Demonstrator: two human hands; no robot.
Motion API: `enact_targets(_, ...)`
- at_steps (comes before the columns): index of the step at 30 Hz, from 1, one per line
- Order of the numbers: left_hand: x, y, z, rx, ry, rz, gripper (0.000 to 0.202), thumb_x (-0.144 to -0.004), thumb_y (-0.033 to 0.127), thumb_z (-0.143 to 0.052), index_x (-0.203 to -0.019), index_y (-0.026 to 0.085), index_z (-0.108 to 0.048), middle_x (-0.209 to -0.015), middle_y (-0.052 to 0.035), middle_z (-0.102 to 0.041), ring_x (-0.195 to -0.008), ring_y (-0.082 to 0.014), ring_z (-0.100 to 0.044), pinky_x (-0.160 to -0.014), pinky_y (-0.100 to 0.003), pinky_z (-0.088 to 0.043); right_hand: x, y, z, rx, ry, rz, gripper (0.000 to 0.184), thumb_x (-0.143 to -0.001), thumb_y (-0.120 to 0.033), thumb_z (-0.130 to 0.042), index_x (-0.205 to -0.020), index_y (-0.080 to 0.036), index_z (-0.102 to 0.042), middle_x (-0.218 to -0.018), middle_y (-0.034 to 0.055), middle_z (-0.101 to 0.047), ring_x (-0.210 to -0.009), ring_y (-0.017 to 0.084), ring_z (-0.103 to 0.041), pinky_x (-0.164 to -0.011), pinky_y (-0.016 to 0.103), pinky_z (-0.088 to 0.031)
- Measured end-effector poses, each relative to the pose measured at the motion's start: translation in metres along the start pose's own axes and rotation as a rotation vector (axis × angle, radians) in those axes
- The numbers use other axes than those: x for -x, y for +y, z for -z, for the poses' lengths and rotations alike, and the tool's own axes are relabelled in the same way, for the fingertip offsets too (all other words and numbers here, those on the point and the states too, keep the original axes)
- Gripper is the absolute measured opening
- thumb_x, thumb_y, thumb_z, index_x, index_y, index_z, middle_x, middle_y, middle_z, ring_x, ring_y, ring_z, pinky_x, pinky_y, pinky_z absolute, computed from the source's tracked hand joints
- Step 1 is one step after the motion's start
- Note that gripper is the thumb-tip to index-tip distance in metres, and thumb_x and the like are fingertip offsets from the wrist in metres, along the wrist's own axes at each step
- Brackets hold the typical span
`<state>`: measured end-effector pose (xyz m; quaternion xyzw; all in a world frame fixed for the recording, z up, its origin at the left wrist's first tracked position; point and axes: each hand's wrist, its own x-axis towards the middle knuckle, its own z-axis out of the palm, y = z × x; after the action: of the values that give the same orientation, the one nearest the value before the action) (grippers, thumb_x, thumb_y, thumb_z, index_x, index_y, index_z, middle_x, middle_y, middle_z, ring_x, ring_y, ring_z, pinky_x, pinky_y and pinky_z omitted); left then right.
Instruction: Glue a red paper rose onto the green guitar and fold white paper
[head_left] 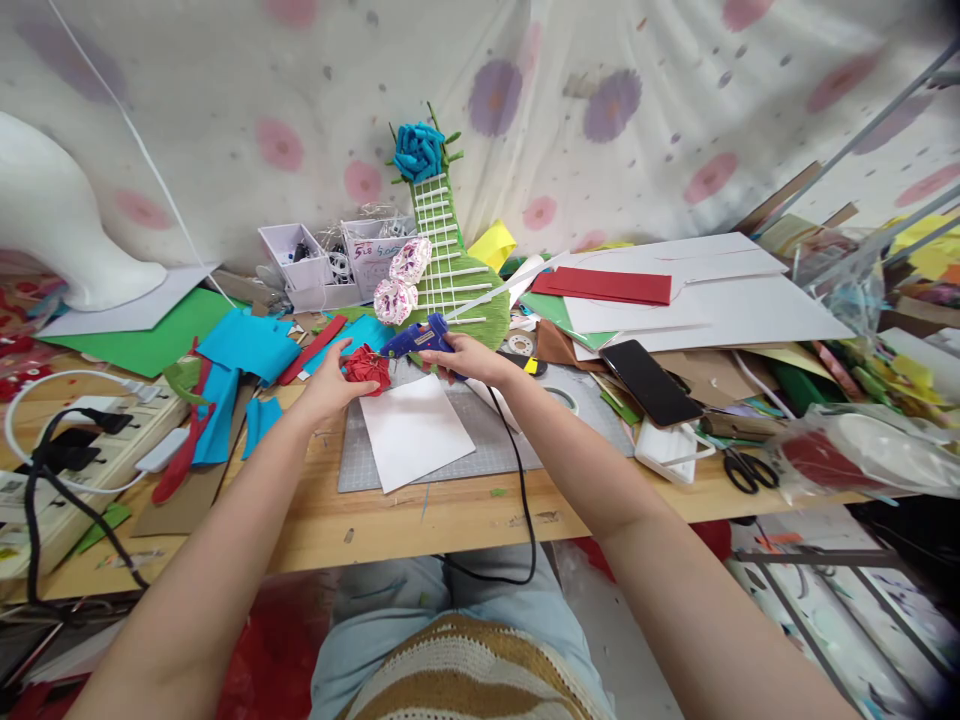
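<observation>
My left hand holds a red paper flower just above the table. My right hand grips a blue glue gun, its nozzle pointing left at the flower. The gun's black cord runs back over the table edge. Under both hands lies a white sheet of paper on a grey cutting mat. Behind them leans a green guitar-shaped craft with white sticks, a blue paper flower on top and two pink-patterned flowers on its side.
Blue and red paper scraps and green card lie at left, with a power strip and cables. A phone, scissors, tape roll and stacked white and red sheets sit at right. Small white boxes stand behind.
</observation>
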<state>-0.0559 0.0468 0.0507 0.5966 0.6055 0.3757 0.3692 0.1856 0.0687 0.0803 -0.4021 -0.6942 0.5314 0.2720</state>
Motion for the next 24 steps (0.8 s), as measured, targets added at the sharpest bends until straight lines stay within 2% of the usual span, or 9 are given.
enact_targets(4, 0.002, 0.003, 0.001, 0.004, -0.008, 0.007, 0.099, -0.051, 0.026, -0.083, -0.138, 0.023, -0.036, -0.137, -0.0143, -0.046, -0.113, -0.0271, -0.057, -0.096, -0.042, -0.046, -0.001, -0.001, -0.003, 0.007, 0.013, -0.004, 0.026, -0.082, -0.039, -0.062, -0.081, -0.017, -0.048, -0.065, -0.0036, -0.053, -0.049, 0.005, -0.047, -0.042, 0.017, -0.044)
enact_targets(10, 0.006, 0.007, 0.001, 0.078, -0.083, 0.015, 0.101, -0.053, 0.028, -0.082, -0.140, 0.023, -0.032, -0.129, -0.0133, -0.053, -0.103, -0.0252, -0.062, -0.090, -0.042, -0.050, -0.005, 0.000, -0.003, 0.059, 0.072, -0.024, 0.028, -0.081, -0.041, -0.062, -0.084, -0.017, -0.049, -0.064, -0.0043, -0.047, -0.052, 0.005, -0.046, -0.041, 0.016, -0.045)
enact_targets(16, 0.003, 0.002, 0.004, 0.049, -0.031, -0.020, 0.097, -0.049, 0.030, -0.084, -0.135, 0.023, -0.041, -0.138, -0.0129, -0.046, -0.116, -0.0270, -0.054, -0.099, -0.044, -0.043, -0.007, 0.003, 0.000, 0.088, 0.110, -0.030, 0.032, -0.079, -0.043, -0.064, -0.090, -0.015, -0.053, -0.068, -0.0025, -0.050, -0.052, 0.006, -0.048, -0.039, 0.016, -0.045)
enact_targets(24, 0.000, 0.002, 0.007, 0.174, -0.011, 0.023, 0.097, -0.048, 0.027, -0.085, -0.134, 0.022, -0.041, -0.124, -0.0120, -0.056, -0.107, -0.0254, -0.058, -0.091, -0.043, -0.048, -0.002, 0.009, 0.007, 0.078, 0.108, -0.013, 0.031, -0.079, -0.043, -0.064, -0.090, -0.016, -0.054, -0.062, -0.0045, -0.049, -0.048, 0.005, -0.046, -0.038, 0.016, -0.044)
